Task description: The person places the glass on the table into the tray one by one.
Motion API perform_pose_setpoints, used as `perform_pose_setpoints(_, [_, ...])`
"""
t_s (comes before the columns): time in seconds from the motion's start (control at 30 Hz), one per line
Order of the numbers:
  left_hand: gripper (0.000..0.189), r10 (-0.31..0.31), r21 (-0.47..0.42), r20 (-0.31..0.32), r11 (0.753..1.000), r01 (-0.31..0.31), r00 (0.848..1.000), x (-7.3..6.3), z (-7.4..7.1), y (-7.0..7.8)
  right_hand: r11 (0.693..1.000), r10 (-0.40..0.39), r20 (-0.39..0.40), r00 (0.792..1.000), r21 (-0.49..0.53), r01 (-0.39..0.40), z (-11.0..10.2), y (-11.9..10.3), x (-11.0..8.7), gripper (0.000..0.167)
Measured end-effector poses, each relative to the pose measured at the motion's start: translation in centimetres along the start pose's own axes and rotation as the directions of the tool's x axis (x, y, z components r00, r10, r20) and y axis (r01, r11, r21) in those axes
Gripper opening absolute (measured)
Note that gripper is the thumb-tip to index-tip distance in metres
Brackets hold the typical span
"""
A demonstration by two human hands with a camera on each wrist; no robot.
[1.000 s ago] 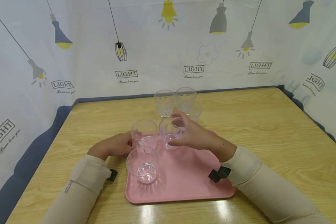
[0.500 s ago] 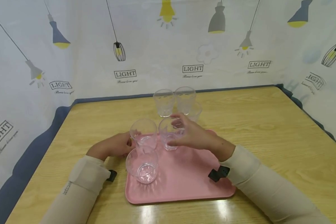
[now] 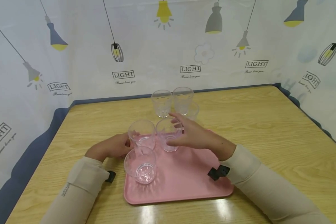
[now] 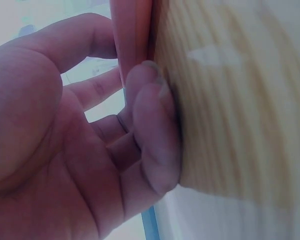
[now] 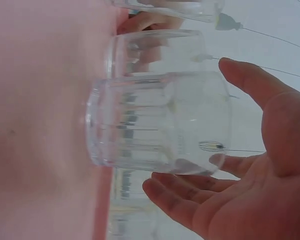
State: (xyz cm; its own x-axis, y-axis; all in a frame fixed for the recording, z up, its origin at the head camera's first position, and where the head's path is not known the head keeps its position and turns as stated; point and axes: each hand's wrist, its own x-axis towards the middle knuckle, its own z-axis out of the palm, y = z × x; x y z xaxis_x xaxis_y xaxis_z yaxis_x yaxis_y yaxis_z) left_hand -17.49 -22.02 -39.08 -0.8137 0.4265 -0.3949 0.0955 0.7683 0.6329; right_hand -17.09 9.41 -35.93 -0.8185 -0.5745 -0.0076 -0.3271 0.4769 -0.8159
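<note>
On the pink tray [image 3: 190, 177], a clear plastic cup [image 3: 164, 133] stands upright at the far side. My right hand [image 3: 191, 133] is spread around it from the right. In the right wrist view, the thumb is apart from this cup [image 5: 155, 125], while the nearly straight fingers of the hand [image 5: 270, 185] lie along its opposite side. My left hand [image 3: 112, 146] holds the tray's left edge. Seen from the left wrist, its curled fingers press by the tray wall [image 4: 132, 35], low over the wood. Two more cups, one behind [image 3: 142, 133] and one in front [image 3: 141, 168], stand along the tray's left side.
Beyond the tray, two clear cups [image 3: 161, 104] stand side by side on the wooden table [image 3: 263, 133]. Another clear cup [image 3: 194, 110] shows partly behind my right hand. A white lamp-print curtain [image 3: 151, 46] hangs around the table's back and sides.
The cup by my right hand sits slightly nearer to me on the tray. The head view has shifted a little. Both hands keep almost the same place.
</note>
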Motion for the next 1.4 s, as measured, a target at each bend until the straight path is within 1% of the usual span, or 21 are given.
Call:
perform_pose_setpoints(0.07, [0.059,0.004,-0.011,0.007,1.000,-0.004,1.000,0.0,0.0,0.0,1.000,-0.015,-0.014,1.000,-0.007,0.015,-0.4,-0.4,-0.3,0.093])
perform_pose_setpoints(0.13, [0.061,0.009,-0.021,0.011,1.000,-0.009,1.000,0.1,0.0,0.1,0.999,-0.031,-0.043,0.999,-0.025,0.030,-0.8,-0.7,-0.5,0.084])
perform_pose_setpoints(0.2, [0.063,0.012,-0.031,0.014,0.999,-0.012,1.000,0.0,-0.1,0.1,0.998,-0.052,-0.082,0.995,-0.021,0.051,-1.2,-0.9,-0.8,0.071])
perform_pose_setpoints(0.27, [0.065,0.014,-0.036,0.017,0.999,-0.014,1.000,0.0,-0.1,0.2,0.996,-0.086,-0.144,0.986,-0.021,0.083,-1.6,-1.0,-1.0,0.060])
perform_pose_setpoints(0.3, [0.064,0.013,-0.034,0.014,0.999,-0.013,1.000,-0.1,-0.1,0.3,0.995,-0.105,-0.182,0.978,-0.019,0.103,-1.8,-1.1,-1.1,0.055])
perform_pose_setpoints(0.37, [0.062,0.009,-0.021,0.008,1.000,-0.009,1.000,-0.1,0.0,0.3,0.988,-0.151,-0.258,0.954,-0.012,0.153,-2.2,-1.1,-1.1,0.048])
perform_pose_setpoints(0.47, [0.057,0.016,0.007,-0.004,1.000,-0.016,1.000,-0.1,0.0,0.3,0.978,-0.208,-0.363,0.908,-0.047,0.205,-2.8,-0.8,-1.0,0.043])
perform_pose_setpoints(0.53, [0.054,0.019,0.021,-0.013,1.000,-0.019,1.000,-0.1,0.0,0.2,0.973,-0.230,-0.414,0.881,-0.098,0.208,-3.3,-0.4,-0.9,0.042])
perform_pose_setpoints(0.57, [0.054,0.023,0.027,-0.015,0.999,-0.022,1.000,0.0,0.0,0.2,0.972,-0.233,-0.431,0.872,-0.123,0.199,-3.6,-0.2,-0.9,0.043])
perform_pose_setpoints(0.6, [0.053,0.027,0.030,-0.016,0.999,-0.027,0.999,0.0,0.0,0.1,0.972,-0.233,-0.445,0.865,-0.144,0.187,-3.8,0.1,-0.8,0.044])
perform_pose_setpoints(0.67, [0.054,0.029,0.030,-0.016,0.999,-0.029,0.999,0.0,0.1,0.0,0.972,-0.221,-0.462,0.859,-0.174,0.157,-4.3,0.6,-0.7,0.048])
perform_pose_setpoints(0.73, [0.055,0.028,0.022,-0.014,0.999,-0.028,1.000,0.1,0.1,-0.1,0.973,-0.203,-0.463,0.863,-0.193,0.125,-4.7,1.2,-0.5,0.052])
perform_pose_setpoints(0.8, [0.057,0.034,0.015,-0.009,0.999,-0.034,0.999,0.1,0.2,-0.2,0.975,-0.179,-0.453,0.873,-0.203,0.094,-5.0,1.5,-0.5,0.056])
perform_pose_setpoints(0.97, [0.060,0.035,-0.005,-0.002,0.999,-0.035,0.999,0.1,0.3,-0.4,0.974,-0.109,-0.390,0.914,-0.226,0.019,-5.3,2.4,-0.2,0.065])
perform_pose_setpoints(1.03, [0.060,0.033,-0.008,-0.004,0.999,-0.033,0.999,0.1,0.2,-0.4,0.974,-0.085,-0.364,0.928,-0.227,0.000,-5.4,2.8,0.0,0.070])
perform_pose_setpoints(1.13, [0.060,0.037,-0.001,-0.004,0.999,-0.037,0.999,0.2,0.2,-0.4,0.975,-0.061,-0.338,0.939,-0.222,-0.016,-5.4,3.3,0.2,0.074])
perform_pose_setpoints(1.4, [0.061,0.019,-0.005,0.000,1.000,-0.019,1.000,0.1,0.2,0.0,0.983,0.014,-0.276,0.961,-0.170,-0.063,-5.3,3.9,0.3,0.079])
